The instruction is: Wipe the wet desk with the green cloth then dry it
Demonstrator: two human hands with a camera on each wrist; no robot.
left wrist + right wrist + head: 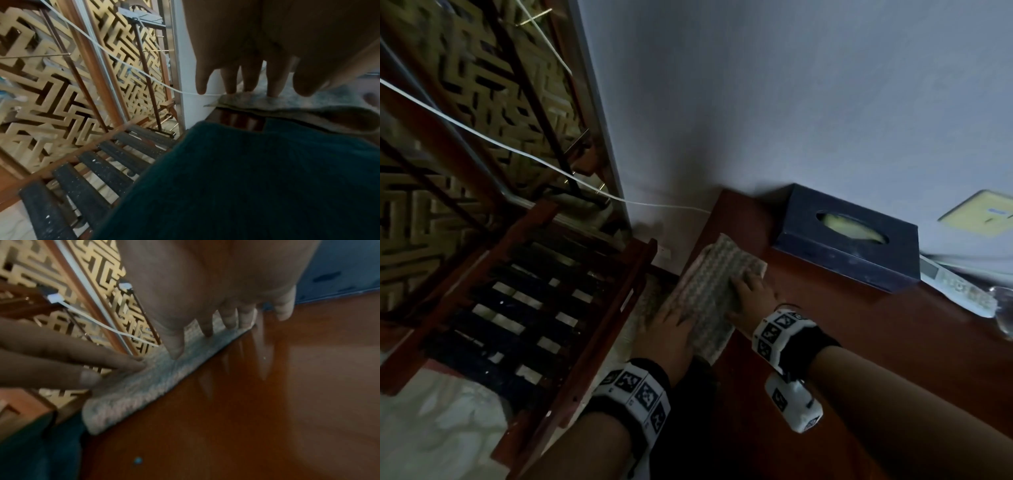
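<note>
A: Item, patterned cloth (714,296): location?
B: Tabletop (859,342) edge, at ten o'clock of the right hand (751,296); under both hands.
A: Hands?
B: Right and left hand (671,337): fingers straight, pressing flat, gripping nothing.

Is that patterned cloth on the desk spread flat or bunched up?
Spread flat: the cloth lies as a rectangle at the desk's edge, both hands pressing it.

Cloth (714,294) showing pale grey-green with a woven check pattern. Worktop (859,359) showing glossy reddish brown. Tissue box (849,240) showing dark navy. Screen (465,113) showing a gold geometric maze lattice. Wall (791,96) showing pale grey.
</note>
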